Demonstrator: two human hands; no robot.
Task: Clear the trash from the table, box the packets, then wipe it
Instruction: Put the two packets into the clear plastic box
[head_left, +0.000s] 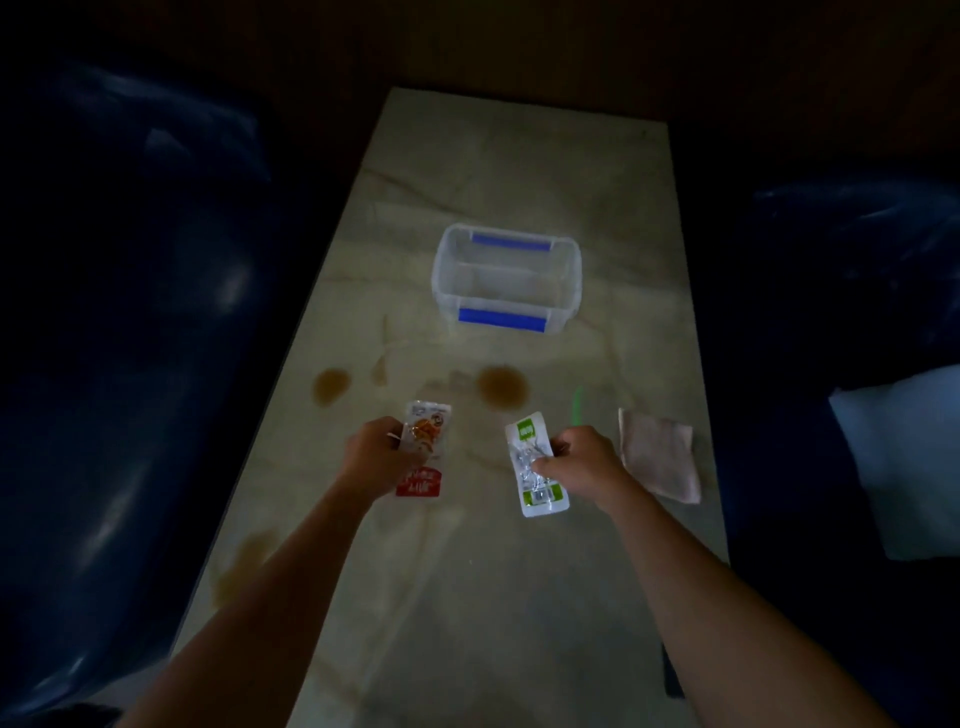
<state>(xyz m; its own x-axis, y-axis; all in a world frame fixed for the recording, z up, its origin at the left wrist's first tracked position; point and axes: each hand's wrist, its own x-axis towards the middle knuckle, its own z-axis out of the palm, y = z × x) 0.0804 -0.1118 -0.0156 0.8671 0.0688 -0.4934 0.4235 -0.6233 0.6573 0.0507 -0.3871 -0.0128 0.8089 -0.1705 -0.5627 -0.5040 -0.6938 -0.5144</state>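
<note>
My left hand grips a red and white snack packet by its left edge, just above the table. My right hand pinches a green and white packet at its right side. Both packets hang lengthwise over the pale marble table. Farther away, in the middle of the table, stands a clear plastic box with blue clip handles, open, with nothing visible inside. A folded pinkish cloth lies to the right of my right hand.
Brown spill stains mark the table between the packets and the box, with another near the left edge. A thin green stick lies beside the cloth. Dark blue seats flank the table; a white cushion sits at right.
</note>
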